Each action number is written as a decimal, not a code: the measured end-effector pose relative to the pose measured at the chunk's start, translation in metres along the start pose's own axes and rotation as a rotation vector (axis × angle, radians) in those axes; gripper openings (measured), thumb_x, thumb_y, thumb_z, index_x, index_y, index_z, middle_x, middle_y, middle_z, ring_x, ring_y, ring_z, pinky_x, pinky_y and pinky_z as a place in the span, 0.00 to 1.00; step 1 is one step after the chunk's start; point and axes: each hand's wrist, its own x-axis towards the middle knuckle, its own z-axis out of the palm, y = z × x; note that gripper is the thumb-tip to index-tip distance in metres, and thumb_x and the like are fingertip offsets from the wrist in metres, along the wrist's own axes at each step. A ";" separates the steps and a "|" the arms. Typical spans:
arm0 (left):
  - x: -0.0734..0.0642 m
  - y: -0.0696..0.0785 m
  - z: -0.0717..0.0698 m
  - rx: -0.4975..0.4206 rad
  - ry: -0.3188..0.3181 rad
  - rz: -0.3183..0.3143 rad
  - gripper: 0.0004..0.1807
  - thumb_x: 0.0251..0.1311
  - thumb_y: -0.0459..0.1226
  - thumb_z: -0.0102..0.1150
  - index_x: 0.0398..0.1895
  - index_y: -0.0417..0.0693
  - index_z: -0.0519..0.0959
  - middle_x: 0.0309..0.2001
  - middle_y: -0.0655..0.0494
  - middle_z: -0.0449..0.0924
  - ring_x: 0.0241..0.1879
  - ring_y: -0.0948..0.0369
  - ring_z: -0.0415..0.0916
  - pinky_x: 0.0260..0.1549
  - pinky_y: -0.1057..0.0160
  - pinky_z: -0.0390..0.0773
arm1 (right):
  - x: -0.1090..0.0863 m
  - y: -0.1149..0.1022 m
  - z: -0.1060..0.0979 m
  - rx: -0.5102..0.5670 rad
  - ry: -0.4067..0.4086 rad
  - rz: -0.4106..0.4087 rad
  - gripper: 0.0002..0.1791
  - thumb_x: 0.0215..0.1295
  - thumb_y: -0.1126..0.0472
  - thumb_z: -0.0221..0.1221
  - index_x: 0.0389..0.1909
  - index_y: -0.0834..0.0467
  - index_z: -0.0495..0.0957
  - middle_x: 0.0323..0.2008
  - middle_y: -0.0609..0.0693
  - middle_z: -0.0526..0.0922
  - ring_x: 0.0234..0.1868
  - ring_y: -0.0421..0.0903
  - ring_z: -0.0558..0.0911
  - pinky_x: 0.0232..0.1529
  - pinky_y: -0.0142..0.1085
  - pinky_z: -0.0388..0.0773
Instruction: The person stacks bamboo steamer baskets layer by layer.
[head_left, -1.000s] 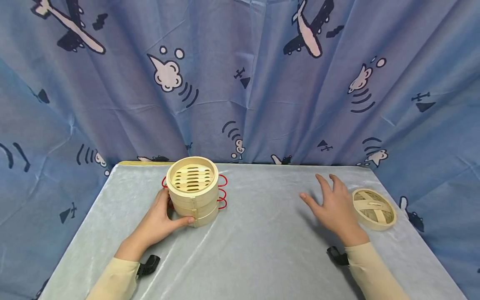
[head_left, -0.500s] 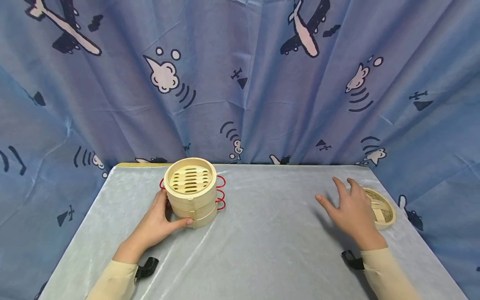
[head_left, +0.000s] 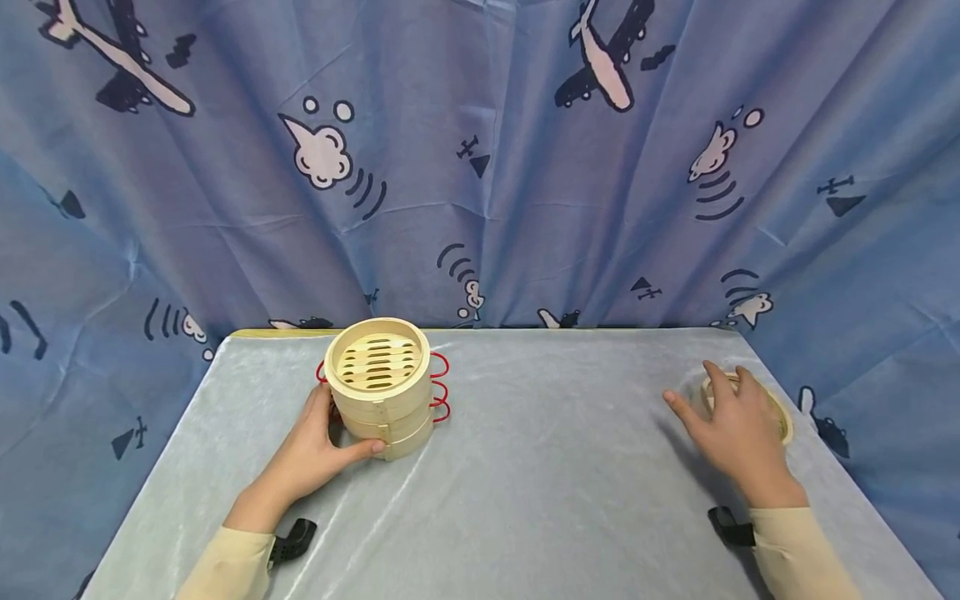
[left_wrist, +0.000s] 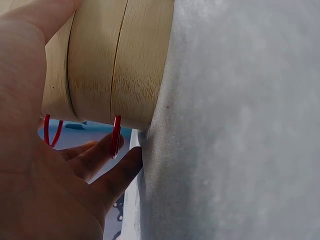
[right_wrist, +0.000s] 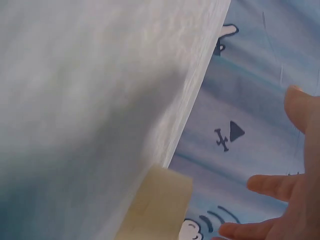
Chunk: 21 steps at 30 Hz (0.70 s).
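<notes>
Landmark: the steamer stack [head_left: 382,385] at the far left of the tabletop [head_left: 525,483]. To its right, bare cloth runs unobstructed as far as the lid [head_left: 780,421] near the right edge. The left hand [head_left: 315,454] grips the stack's near left side, blocking approach there; red wire handles [head_left: 441,387] project from its right wall. Directly behind the stack, the curtain [head_left: 480,167] closes off passage. The right hand [head_left: 738,433] hangs over the lid, fingers spread; the lid's rim [right_wrist: 157,207] sits close to the tabletop's edge.

Pale bamboo steamer [head_left: 382,386] is trimmed with red wire handles [head_left: 441,387], backed by blue aeroplane-printed curtain [head_left: 480,158], grey tablecloth [head_left: 525,483] beneath.
</notes>
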 end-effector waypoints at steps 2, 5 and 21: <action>0.000 0.000 0.000 -0.008 -0.002 0.001 0.60 0.39 0.60 0.79 0.74 0.58 0.55 0.60 0.58 0.63 0.54 0.62 0.65 0.50 0.55 0.70 | -0.001 0.003 -0.001 -0.012 0.010 0.014 0.50 0.64 0.32 0.57 0.72 0.66 0.60 0.65 0.83 0.55 0.60 0.83 0.59 0.51 0.76 0.53; 0.000 0.000 0.000 -0.007 -0.004 0.008 0.60 0.38 0.59 0.79 0.74 0.58 0.55 0.61 0.58 0.63 0.54 0.62 0.65 0.50 0.55 0.70 | -0.002 0.008 -0.002 -0.031 0.021 0.047 0.51 0.63 0.31 0.57 0.73 0.65 0.60 0.65 0.83 0.54 0.60 0.84 0.58 0.49 0.77 0.53; 0.000 -0.003 -0.001 0.011 -0.012 -0.002 0.60 0.39 0.60 0.79 0.74 0.58 0.54 0.60 0.57 0.63 0.54 0.61 0.65 0.50 0.54 0.70 | -0.004 0.023 0.002 -0.029 -0.074 0.133 0.55 0.62 0.28 0.56 0.75 0.66 0.55 0.64 0.85 0.49 0.63 0.85 0.50 0.48 0.78 0.48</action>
